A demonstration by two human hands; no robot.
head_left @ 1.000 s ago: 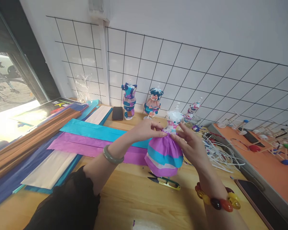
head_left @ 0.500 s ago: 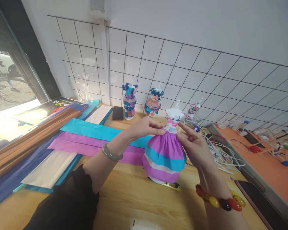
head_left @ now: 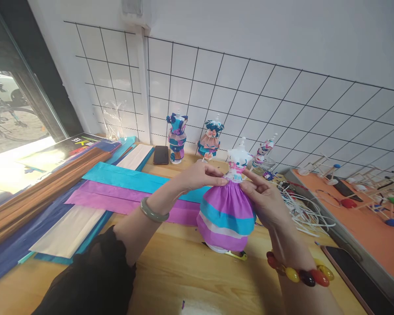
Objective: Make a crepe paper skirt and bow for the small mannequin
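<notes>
A small white dress-form mannequin (head_left: 239, 156) stands upright on the table, its bodice patched with pink, blue and white. Around its waist hangs a gathered paper skirt (head_left: 228, 214) banded in purple, blue and white. My left hand (head_left: 203, 174) pinches the skirt's waistband from the left, thumb and fingers pressed together. On the other side, my right hand (head_left: 264, 197) grips the waistband, with its thumb in front and fingers reaching behind the torso. Partly under the skirt lies a yellow utility knife (head_left: 238, 255).
Purple paper strips (head_left: 98, 199) and a blue strip (head_left: 124, 177) cross the table at left, beside brown paper (head_left: 52, 192). Three dressed mannequins, one a blue-topped mannequin (head_left: 177, 138), stand along the wall. White cords (head_left: 304, 210) and a phone (head_left: 357, 275) lie at right.
The skirt has shifted very slightly to the right at its hem. Both hands keep their hold at the waist, almost unmoved.
</notes>
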